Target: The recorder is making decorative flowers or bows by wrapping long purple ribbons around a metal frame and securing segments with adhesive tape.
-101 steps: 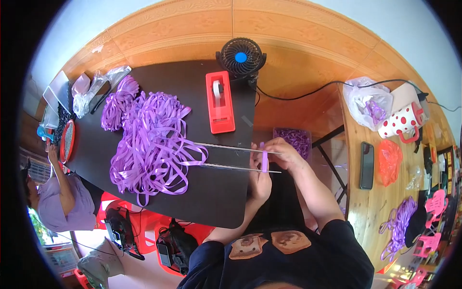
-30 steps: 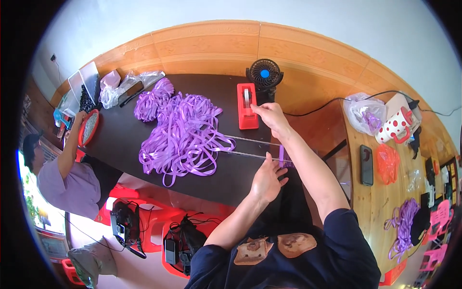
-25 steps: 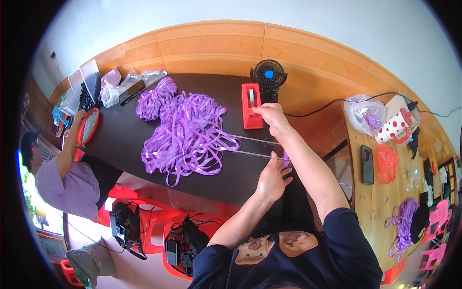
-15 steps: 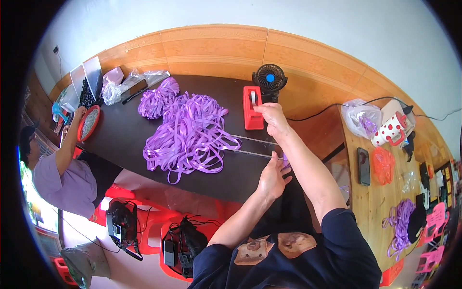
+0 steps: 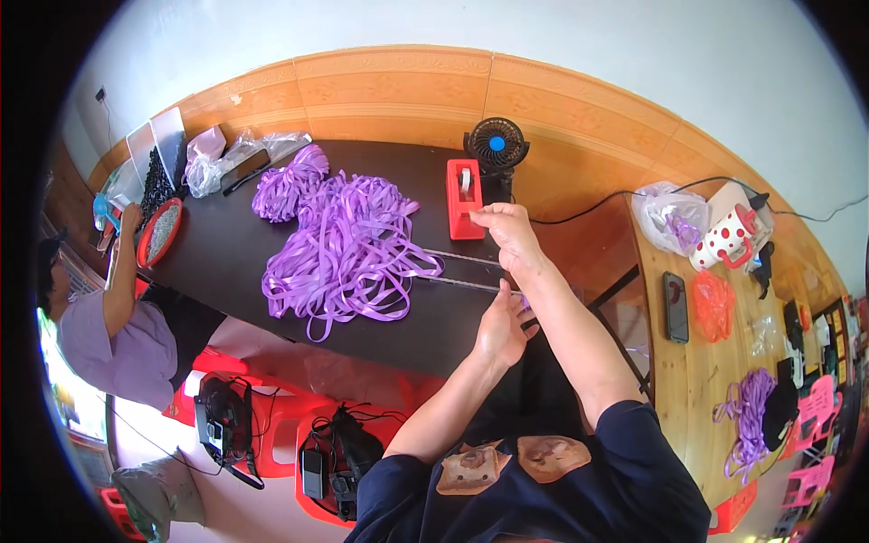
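My right hand point(image 5: 510, 237) is closed in a pinch at the near right edge of a red tape dispenser point(image 5: 467, 220). Whatever is between those fingertips is too small to make out. Below it, my left hand point(image 5: 503, 328) has its thumb up and its fingers curled around a bit of purple ribbon point(image 5: 526, 302), mostly hidden by the fingers. Two thin, straight strips run from my hands to a large loose heap of purple ribbon point(image 5: 348, 244) on the dark table point(image 5: 398, 339). A smaller ribbon bundle point(image 5: 290, 185) lies against the heap's far left.
Behind the dispenser stands a black fan point(image 5: 496, 145). At far left, another person point(image 5: 118, 335) reaches toward a red-rimmed tray point(image 5: 160, 233). A wooden table point(image 5: 688, 398) at right bears a phone point(image 5: 675, 308), a dotted mug point(image 5: 724, 242) and more ribbon point(image 5: 749, 416). Red stools point(image 5: 272, 434) stand below.
The view has shifted slightly. My right hand has moved a little toward me along the dispenser's edge, still pinched. My left hand stays near the ends of the strips.
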`<state>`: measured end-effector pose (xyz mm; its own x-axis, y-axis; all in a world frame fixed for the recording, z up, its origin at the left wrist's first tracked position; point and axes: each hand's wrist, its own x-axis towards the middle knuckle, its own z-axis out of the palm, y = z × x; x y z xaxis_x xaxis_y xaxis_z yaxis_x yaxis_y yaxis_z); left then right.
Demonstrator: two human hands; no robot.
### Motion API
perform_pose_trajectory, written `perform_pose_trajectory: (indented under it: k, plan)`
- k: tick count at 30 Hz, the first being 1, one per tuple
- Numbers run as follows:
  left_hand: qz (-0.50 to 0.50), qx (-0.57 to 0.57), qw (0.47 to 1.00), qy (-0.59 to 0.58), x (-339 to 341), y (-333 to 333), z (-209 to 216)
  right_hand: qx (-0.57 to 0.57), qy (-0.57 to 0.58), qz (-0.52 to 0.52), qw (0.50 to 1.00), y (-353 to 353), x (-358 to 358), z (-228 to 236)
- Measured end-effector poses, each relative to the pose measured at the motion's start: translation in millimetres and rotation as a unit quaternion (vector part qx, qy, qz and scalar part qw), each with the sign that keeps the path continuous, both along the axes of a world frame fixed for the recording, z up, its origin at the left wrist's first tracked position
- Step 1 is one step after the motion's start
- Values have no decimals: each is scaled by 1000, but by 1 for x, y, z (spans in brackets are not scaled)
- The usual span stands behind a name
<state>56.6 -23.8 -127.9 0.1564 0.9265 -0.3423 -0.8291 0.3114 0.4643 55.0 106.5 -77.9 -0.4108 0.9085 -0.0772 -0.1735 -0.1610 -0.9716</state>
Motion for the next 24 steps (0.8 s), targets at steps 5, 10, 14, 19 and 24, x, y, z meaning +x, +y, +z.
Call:
perform_pose_trajectory:
  k: [5,10,14,19,24]
  plan:
    - [18,7,1000,-8,2,-5,8,8,-1,-37,999,-4,-3,-6]
    - [34,9,999,1,3,-6,13,21,4,-53,998,-10,-2,-19]
    - [49,16,998,-20,4,-5,8,16,-30,-61,998,-11,-1,-31]
    - [57,26,997,-32,1,-5,5,19,-77,-52,995,-12,-4,-32]
    - [70,7,997,-35,5,-6,14,170,-204,-148,953,7,-7,-61]
